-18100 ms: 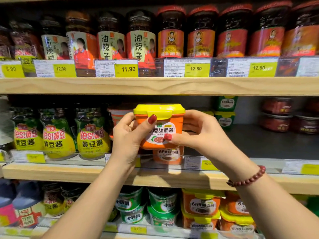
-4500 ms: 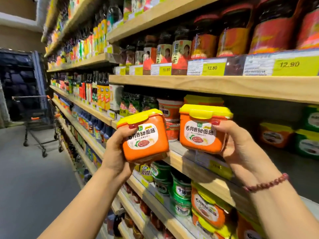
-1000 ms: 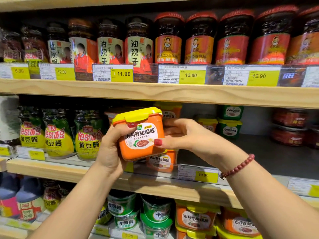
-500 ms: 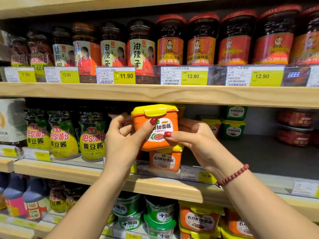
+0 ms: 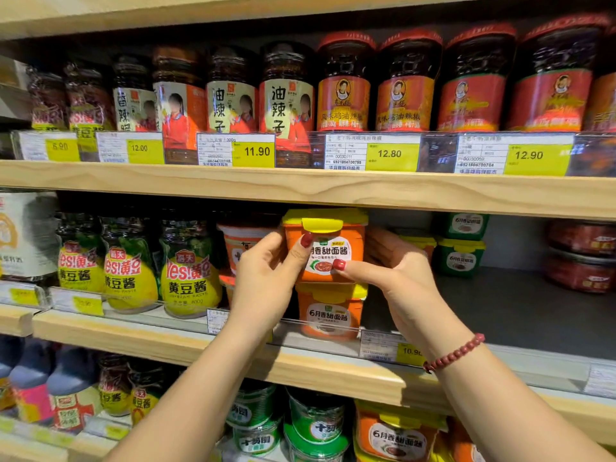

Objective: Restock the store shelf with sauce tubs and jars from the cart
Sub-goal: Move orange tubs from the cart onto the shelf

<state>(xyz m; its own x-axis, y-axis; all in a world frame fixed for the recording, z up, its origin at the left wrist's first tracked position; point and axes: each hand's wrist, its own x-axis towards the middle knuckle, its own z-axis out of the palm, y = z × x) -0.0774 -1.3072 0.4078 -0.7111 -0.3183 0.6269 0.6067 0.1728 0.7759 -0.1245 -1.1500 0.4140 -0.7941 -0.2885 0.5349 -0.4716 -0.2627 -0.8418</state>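
I see a wooden store shelf (image 5: 300,365) with a grey mat on its board and a clear plastic strip with yellow price tags (image 5: 408,351) along the front edge. A second wooden board (image 5: 333,188) runs above it and carries tall dark jars with red lids (image 5: 345,81). Below the shelf, green tubs (image 5: 313,425) and more orange tubs stand in another row.

The orange sauce tub (image 5: 328,248) in my hands has a yellow snap lid and a white label with Chinese characters and a small picture of the sauce. It sits upright on top of 1 other orange tub (image 5: 328,311) of the same kind, near the front of the shelf. Left of this stack stand 3 jars with yellow labels (image 5: 190,271). Right of the stack, further back, are 2 green tubs (image 5: 461,255) and red flat tubs (image 5: 580,255).

My left hand (image 5: 266,278) holds the upper tub on its left side, thumb on the front label. My right hand (image 5: 390,271) is pressed on the right side, thumb also on the label. Both hands are closed around this tub.
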